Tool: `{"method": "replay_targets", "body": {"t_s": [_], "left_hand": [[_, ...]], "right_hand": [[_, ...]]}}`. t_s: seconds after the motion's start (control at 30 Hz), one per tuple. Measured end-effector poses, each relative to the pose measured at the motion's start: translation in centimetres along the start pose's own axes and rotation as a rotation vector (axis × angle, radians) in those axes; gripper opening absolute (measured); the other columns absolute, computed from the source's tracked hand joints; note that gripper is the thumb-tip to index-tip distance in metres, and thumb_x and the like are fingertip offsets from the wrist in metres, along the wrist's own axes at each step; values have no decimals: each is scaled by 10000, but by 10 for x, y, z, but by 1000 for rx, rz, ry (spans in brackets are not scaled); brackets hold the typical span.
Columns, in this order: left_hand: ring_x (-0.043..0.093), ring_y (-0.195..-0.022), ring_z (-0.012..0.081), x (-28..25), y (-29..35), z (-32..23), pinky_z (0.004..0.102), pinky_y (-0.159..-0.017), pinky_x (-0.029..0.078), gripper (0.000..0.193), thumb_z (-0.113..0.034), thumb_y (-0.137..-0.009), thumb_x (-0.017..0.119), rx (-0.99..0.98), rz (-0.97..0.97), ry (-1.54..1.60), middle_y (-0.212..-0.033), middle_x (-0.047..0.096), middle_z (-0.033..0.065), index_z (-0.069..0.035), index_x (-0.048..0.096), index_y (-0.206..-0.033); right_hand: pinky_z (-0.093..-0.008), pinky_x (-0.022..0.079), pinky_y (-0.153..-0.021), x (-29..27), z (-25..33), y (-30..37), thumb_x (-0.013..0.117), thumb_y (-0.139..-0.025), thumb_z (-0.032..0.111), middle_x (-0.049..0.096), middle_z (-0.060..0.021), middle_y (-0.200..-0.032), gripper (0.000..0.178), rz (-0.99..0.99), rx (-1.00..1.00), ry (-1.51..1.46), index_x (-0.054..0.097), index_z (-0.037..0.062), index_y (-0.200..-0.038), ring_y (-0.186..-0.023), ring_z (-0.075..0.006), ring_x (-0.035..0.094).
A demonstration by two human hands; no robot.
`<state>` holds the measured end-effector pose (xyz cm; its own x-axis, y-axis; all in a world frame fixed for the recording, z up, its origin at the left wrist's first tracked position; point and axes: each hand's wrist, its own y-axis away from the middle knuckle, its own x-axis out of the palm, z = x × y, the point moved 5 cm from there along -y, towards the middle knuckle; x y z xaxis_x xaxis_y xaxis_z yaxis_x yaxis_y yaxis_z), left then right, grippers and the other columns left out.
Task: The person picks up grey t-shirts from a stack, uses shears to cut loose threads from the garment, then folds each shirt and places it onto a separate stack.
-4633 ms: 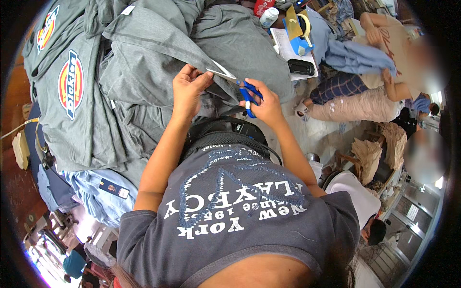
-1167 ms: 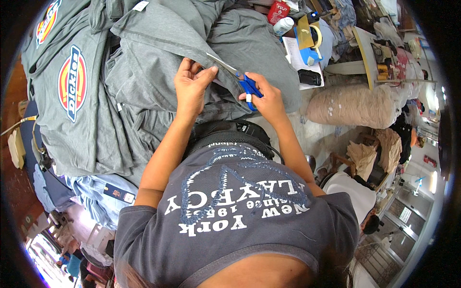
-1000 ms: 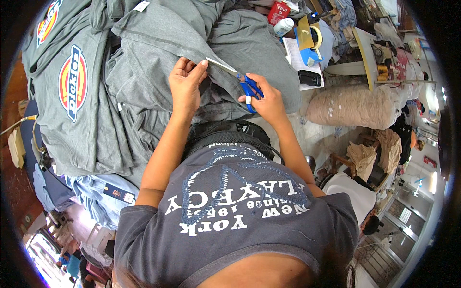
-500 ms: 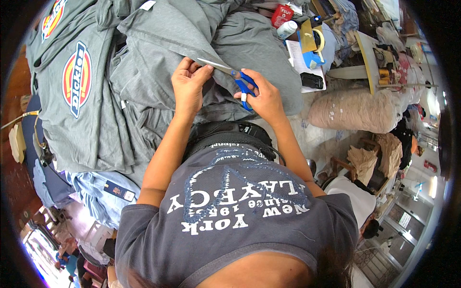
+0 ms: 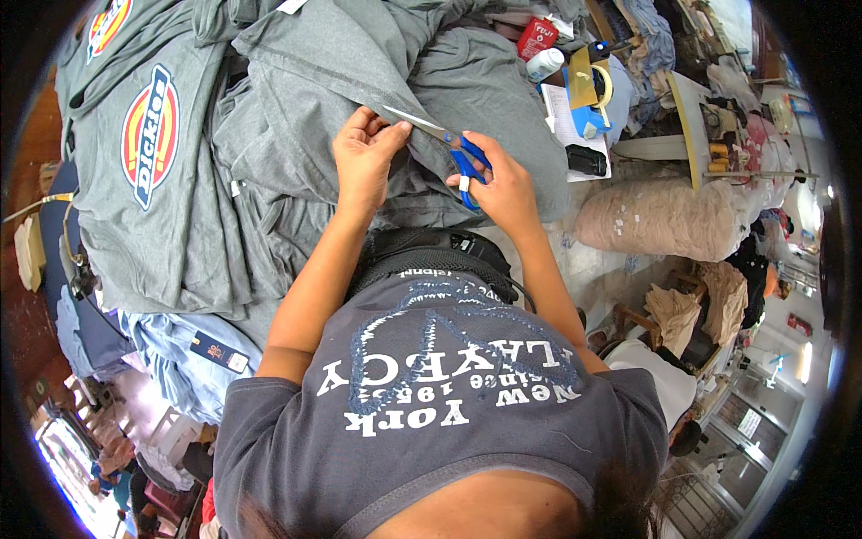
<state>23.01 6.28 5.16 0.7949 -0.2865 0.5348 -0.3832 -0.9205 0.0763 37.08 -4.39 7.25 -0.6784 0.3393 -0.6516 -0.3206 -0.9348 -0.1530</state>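
Observation:
Grey T-shirts lie heaped before me, some bearing a large oval printed badge in red, yellow and blue. My left hand pinches the edge of one grey shirt between thumb and fingers. In my right hand is a pair of scissors with blue handles, my fingers through the loops. Their blades point up and left, the tip close to my left fingertips over the pinched cloth. Whether the blades are fully together is hard to make out.
Right of the heap are a notebook, a white bottle, a red packet and a tape roll on a blue dispenser. A bulging wrapped bundle lies farther right. Light-blue garments with a dark tag hang at the left.
The view has shifted slightly, so the scene sits a little differently. Both hands keep their holds on the shirt edge and the scissors, with the blades still near my left fingertips.

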Motion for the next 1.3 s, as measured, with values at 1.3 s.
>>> {"method": "replay_targets", "body": {"t_s": [1.3], "left_hand": [[458, -658, 45, 73, 7, 30, 208, -573, 395, 324, -36, -753, 598, 121, 349, -284, -753, 491, -12, -13, 460, -1045]], "right_hand": [[-336, 448, -738, -62, 27, -72, 628, -718, 273, 617, -133, -824, 317, -125, -85, -233, 597, 40, -930, -810, -277, 590]]}}
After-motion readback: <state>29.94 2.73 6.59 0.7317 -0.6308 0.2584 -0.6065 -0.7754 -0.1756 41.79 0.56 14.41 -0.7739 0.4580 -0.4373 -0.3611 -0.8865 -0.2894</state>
